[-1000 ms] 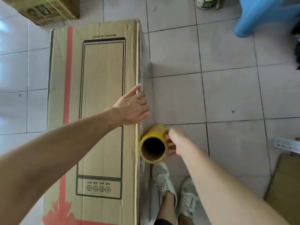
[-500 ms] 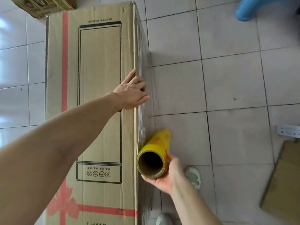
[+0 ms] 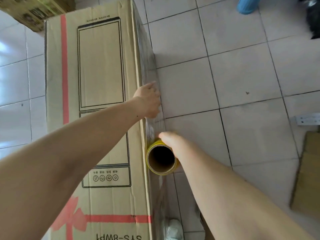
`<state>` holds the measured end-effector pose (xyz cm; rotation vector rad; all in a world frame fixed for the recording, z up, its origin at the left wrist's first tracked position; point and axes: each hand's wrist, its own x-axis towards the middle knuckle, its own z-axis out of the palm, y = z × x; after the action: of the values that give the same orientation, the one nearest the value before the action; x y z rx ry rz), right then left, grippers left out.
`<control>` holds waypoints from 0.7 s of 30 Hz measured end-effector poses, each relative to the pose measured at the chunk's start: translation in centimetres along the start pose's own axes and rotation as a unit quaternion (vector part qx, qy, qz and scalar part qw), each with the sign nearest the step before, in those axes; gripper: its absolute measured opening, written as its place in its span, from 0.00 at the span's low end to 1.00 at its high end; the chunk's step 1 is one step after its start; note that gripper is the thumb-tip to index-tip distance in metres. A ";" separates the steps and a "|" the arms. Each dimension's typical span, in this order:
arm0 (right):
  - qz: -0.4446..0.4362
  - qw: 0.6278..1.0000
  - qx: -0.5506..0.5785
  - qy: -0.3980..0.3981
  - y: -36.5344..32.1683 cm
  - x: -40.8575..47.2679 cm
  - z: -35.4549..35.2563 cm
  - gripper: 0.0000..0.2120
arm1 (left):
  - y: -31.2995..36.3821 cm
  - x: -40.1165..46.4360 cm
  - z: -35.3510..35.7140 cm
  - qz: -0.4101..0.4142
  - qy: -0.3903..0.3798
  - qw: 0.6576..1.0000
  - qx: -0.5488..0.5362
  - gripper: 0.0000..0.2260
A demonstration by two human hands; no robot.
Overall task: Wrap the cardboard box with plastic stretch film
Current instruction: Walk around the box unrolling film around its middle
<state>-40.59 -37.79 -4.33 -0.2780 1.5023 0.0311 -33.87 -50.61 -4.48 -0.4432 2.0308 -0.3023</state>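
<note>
Cardboard box fills the left of our view, standing tall on the tiled floor, its near end cut off by the frame. Our left hand reaches over the box's right top edge, fingers down the film-covered side and hidden from us, so we cannot tell how they lie. Our right hand grips the yellow film roll hard against that side; its fingertips are out of sight. Below, one white shoe peeks out.
</note>
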 end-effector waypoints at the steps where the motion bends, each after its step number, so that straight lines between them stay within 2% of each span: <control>1: 0.020 1.000 0.019 -0.012 1.0 0.1 0.2 0.34 | 0.7 -0.1 0.5 0.005 -0.030 0.999 0.018 0.26; 3: 0.062 0.991 0.115 -0.016 3.7 -0.2 0.9 0.43 | 1.9 -0.4 1.2 0.002 -0.075 0.995 0.072 0.27; 5: 0.080 0.966 0.246 0.002 6.9 0.6 1.9 0.49 | 2.3 -0.5 1.1 -0.011 -0.095 0.991 0.089 0.26; 6: 0.089 0.949 0.302 0.005 8.3 0.2 2.5 0.48 | 2.1 -0.5 1.0 -0.020 -0.105 0.990 0.088 0.26; 8: 0.118 0.905 0.409 -0.009 11.8 -0.7 3.9 0.39 | 2.0 -0.4 1.1 -0.033 -0.124 0.987 0.093 0.27; 10: 0.148 0.837 0.523 -0.064 15.3 -1.4 5.3 0.30 | 2.1 -0.2 1.1 -0.029 -0.118 0.988 0.096 0.27; 12: 0.168 0.768 0.604 -0.128 17.7 -2.6 6.9 0.28 | 2.1 -0.5 1.0 -0.023 -0.110 0.989 0.094 0.26; 14: 0.181 0.744 0.628 -0.139 18.8 -2.8 7.8 0.27 | 2.2 -0.5 1.2 -0.033 -0.122 0.987 0.096 0.25; 15: 0.185 0.752 0.620 -0.126 18.6 -2.9 7.7 0.26 | 2.5 -0.5 1.4 -0.040 -0.131 0.985 0.104 0.26; 16: 0.185 0.777 0.593 -0.105 18.0 -2.8 7.3 0.25 | 3.0 -0.5 1.6 -0.045 -0.142 0.983 0.109 0.26; 17: 0.180 0.819 0.542 -0.066 17.1 -2.7 6.8 0.23 | 3.7 -0.6 1.8 -0.043 -0.149 0.982 0.105 0.27; 19: 0.133 0.920 0.363 0.062 15.1 -2.2 5.3 0.20 | 5.9 -1.3 2.1 -0.018 -0.146 0.986 0.076 0.27; 21: 0.037 0.972 0.188 0.138 13.0 -1.8 4.2 0.21 | 8.5 -2.2 2.9 0.037 -0.144 0.987 0.062 0.26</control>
<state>-39.06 -24.07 -4.46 0.0835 1.7587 -0.2405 -31.96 -42.06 -7.48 -0.3128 1.7307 -0.2982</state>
